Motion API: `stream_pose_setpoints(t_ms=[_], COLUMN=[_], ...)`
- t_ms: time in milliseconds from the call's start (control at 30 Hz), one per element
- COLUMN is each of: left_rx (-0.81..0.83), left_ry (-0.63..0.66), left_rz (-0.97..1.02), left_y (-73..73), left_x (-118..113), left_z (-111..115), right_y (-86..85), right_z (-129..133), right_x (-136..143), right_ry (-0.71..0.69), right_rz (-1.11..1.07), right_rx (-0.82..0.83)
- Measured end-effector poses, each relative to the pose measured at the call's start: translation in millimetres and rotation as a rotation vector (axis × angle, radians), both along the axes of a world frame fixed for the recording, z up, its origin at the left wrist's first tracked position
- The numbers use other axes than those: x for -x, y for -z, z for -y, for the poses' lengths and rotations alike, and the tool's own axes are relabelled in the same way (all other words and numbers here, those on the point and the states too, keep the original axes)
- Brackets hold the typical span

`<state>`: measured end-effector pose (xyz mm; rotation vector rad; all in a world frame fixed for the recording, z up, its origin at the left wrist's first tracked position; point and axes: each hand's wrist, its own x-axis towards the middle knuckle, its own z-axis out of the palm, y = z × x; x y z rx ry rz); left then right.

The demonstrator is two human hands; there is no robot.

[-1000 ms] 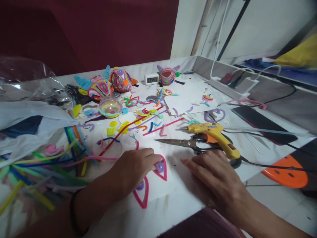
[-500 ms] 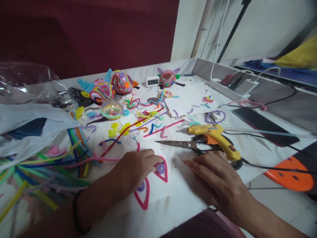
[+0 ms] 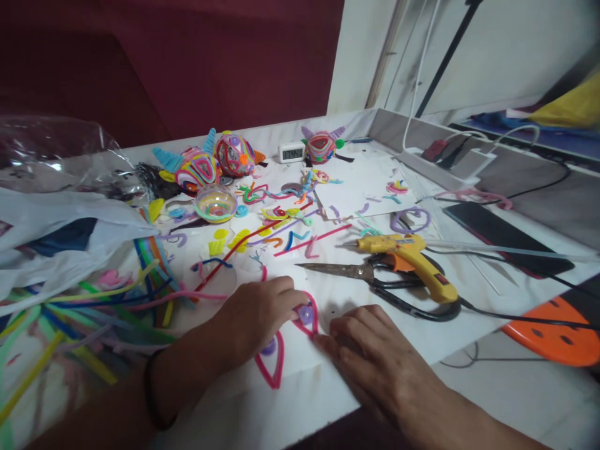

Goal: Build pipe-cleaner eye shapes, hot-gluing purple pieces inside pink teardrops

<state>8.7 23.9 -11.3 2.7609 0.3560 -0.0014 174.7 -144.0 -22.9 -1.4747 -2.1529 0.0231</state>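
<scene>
My left hand [image 3: 255, 315] rests on the white paper, its fingertips closed on the upper left part of a pink pipe-cleaner loop [image 3: 315, 322] with a purple button inside. A second pink pointed loop [image 3: 277, 369], also with a purple piece, lies below that hand, partly covered by it. My right hand [image 3: 375, 353] is beside the first loop, its index fingertip touching or nearly touching the lower tip. The other fingers of this hand are curled, and nothing shows in them. Black-handled scissors [image 3: 365, 273] and a yellow glue gun [image 3: 412, 256] lie beyond it.
Coloured pipe cleaners [image 3: 117, 300] spread at the left beside a plastic bag [image 3: 56, 156]. Decorated balls [image 3: 234, 153], a small bowl [image 3: 215, 204] and a digital clock [image 3: 291, 152] stand at the back. A phone [image 3: 506, 237] and a power strip [image 3: 435, 169] are at the right.
My right hand has moved left from the scissors' handles to the tip of the pink loop. My left hand has stayed at the loop. The view has shifted slightly.
</scene>
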Motion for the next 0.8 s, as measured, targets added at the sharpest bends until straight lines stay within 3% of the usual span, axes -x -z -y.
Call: stream_pose_setpoints(t_ms=[467,800], left_rx=[-0.017,-0.010], left_ry=[-0.020,-0.010], left_rz=[-0.073,-0.091], left_y=[-12.0,-9.7], left_x=[-3.7,-3.5], left_z=[3.1,2.4], right_y=[6.1,2.1], right_z=[-1.7,-27.2], right_x=[-2.3,-12.5], right_ry=[0.055,0.086], right_rz=[0.026,0.136], right_rx=[-0.049,-0.020])
